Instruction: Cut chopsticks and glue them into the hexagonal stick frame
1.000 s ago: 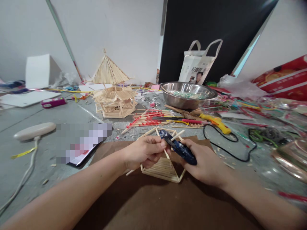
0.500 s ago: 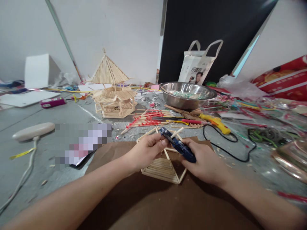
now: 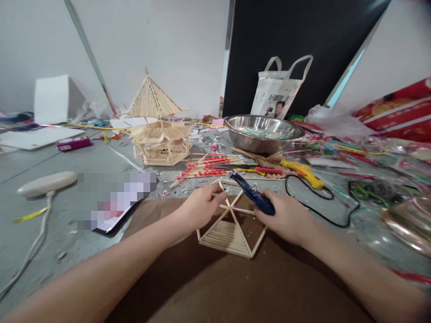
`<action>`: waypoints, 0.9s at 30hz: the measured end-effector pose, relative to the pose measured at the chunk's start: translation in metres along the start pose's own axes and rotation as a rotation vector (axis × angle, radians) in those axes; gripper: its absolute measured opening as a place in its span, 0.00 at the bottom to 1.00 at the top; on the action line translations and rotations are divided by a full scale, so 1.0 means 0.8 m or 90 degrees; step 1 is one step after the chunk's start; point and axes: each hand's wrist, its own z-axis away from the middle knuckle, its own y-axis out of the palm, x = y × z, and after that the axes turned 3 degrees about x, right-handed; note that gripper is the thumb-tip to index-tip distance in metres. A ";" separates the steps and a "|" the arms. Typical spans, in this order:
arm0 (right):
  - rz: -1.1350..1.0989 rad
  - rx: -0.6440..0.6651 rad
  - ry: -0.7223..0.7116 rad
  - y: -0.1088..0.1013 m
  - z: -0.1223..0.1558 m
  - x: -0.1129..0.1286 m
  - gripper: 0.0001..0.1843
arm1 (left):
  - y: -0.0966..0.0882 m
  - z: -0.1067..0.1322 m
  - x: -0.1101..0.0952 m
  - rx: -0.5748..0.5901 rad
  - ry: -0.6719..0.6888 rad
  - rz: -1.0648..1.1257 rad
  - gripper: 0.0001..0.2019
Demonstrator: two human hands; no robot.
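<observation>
My right hand (image 3: 286, 220) is wrapped around a blue cutting tool (image 3: 254, 196) that looks like a utility knife, its far end pointing up and left. To its left, the fingertips of my left hand (image 3: 202, 204) are pinched on a short pale stick (image 3: 227, 191), mostly hidden by the fingers. Below both hands lies a six-sided frame of wooden sticks (image 3: 235, 215), with spokes meeting at a middle point. Its near panel (image 3: 224, 237) is partly filled with parallel sticks. The frame rests on a brown sheet (image 3: 208, 287).
Behind stands a stick pavilion (image 3: 161, 143) with a pointed roof. Red-marked sticks (image 3: 215, 166), scissors (image 3: 269, 171) and a yellow glue gun (image 3: 303, 172) lie beyond the frame. A steel basin (image 3: 262, 143) sits farther back. A phone (image 3: 124, 202) is at left.
My hands have moved apart, and the blue tool has come away from the stick at my left fingers. More of the frame's middle now shows.
</observation>
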 end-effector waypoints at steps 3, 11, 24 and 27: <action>0.041 -0.023 0.022 0.003 -0.005 -0.007 0.15 | -0.004 -0.003 0.006 0.000 -0.004 -0.106 0.13; 0.082 -0.147 0.044 -0.004 -0.017 -0.029 0.27 | -0.014 -0.009 0.030 -0.042 -0.106 -0.469 0.16; 0.251 -0.143 0.103 0.028 -0.050 -0.094 0.36 | -0.020 -0.020 0.065 -0.036 -0.156 -0.521 0.17; 0.228 -0.179 0.037 0.018 -0.047 -0.088 0.27 | -0.018 -0.021 0.071 -0.040 -0.161 -0.514 0.16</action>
